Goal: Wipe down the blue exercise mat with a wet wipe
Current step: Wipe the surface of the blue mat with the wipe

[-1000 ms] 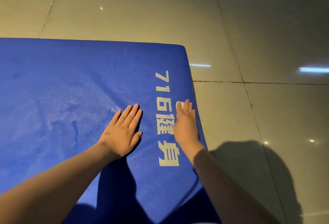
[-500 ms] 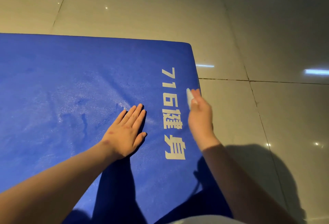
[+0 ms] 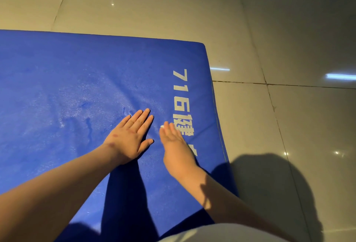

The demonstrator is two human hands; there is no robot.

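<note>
Blue exercise mat (image 3: 77, 87) lies flat on the tiled floor (image 3: 269, 126), streaked with damp. The left hand (image 3: 129, 137) rests palm-down on it, fingers straight and close together, thumb out. Just beside it, the right hand (image 3: 175, 145) lies near the white lettering (image 3: 181, 91), fingers straight. A white scrap at their tips looks like the wet wipe (image 3: 162, 126), mostly hidden.

Glossy beige floor tiles (image 3: 289, 30), dark grout lines, light reflections, a cast shadow (image 3: 269, 193)
</note>
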